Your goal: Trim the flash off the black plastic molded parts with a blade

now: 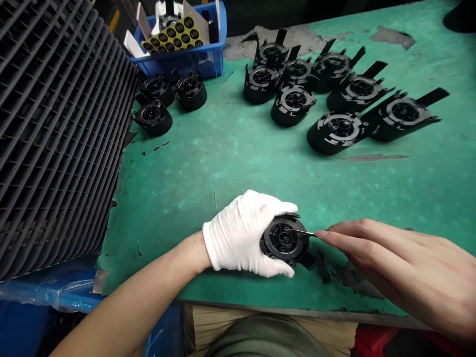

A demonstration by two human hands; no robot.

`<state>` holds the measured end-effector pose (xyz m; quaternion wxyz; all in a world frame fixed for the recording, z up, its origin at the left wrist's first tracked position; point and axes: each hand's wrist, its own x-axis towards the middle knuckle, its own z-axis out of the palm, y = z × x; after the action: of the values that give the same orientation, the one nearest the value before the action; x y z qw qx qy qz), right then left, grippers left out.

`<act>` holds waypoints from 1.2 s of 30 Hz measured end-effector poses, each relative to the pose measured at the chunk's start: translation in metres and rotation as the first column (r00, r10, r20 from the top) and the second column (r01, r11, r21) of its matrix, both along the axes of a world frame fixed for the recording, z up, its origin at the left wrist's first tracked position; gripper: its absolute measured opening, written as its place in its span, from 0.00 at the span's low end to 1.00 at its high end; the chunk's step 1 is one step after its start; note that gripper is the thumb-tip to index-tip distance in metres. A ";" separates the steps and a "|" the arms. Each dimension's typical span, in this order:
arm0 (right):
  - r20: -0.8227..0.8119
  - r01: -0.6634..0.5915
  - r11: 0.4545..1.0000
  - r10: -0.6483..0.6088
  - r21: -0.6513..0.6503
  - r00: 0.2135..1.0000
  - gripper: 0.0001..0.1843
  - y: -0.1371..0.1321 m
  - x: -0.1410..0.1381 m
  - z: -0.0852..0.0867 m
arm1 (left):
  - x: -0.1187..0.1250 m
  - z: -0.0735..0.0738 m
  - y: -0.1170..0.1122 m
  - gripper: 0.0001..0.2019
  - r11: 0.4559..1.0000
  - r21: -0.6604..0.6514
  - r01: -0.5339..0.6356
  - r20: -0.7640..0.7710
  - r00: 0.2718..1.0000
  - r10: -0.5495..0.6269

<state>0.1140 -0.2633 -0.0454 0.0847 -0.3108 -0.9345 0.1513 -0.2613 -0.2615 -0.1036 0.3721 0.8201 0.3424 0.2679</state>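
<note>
A round black plastic housing [285, 239] rests near the front of the green table, its ribbed end facing up. My left hand [247, 235], in a white glove, wraps round its left side, thumb at the near edge and fingers at the far edge. Bare, my right hand [386, 258] pinches a thin metal tool that looks like tweezers [307, 233]. The tool's tip reaches over the upper middle of the housing; whether it touches there I cannot tell. A dark tab of the housing sticks out at its lower right.
Several similar black housings [293, 101] stand at the back right, and 3 more [190, 89] at the back left. Behind those is a blue bin [182, 64] with a yellow sheet of round black stickers [174, 37]. Stacked black grid trays [59, 129] rise along the left edge.
</note>
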 end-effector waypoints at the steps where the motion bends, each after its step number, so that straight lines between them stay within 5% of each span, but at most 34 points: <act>1: -0.011 -0.013 1.000 0.013 -0.003 1.000 0.38 -0.001 -0.003 -0.002 | 0.000 0.001 0.000 0.56 1.000 0.005 -0.002 0.011 1.000 0.002; 12: -0.079 -0.109 0.985 0.120 0.135 0.990 0.27 0.016 -0.010 -0.013 | -0.001 0.002 -0.001 0.57 1.000 -0.004 0.002 -0.007 1.000 -0.002; 20: -0.052 -0.196 0.964 0.208 0.180 0.977 0.22 0.037 -0.024 0.004 | 0.001 0.013 0.002 0.46 0.998 -0.055 -0.004 -0.043 0.999 0.002; 28: -0.052 -0.157 0.984 0.161 0.079 0.986 0.29 0.038 -0.025 0.012 | 0.001 0.005 -0.002 0.58 0.998 -0.042 -0.035 -0.014 0.999 0.035; 36: -0.054 -0.174 0.985 0.175 0.013 0.983 0.30 0.044 -0.028 0.013 | 0.003 0.015 0.005 0.42 0.997 -0.081 -0.004 -0.074 0.997 -0.002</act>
<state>0.0862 -0.2194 -0.0320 0.0980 -0.2230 -0.9561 0.1626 -0.2582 -0.2570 -0.0888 0.3918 0.8135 0.3671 0.2233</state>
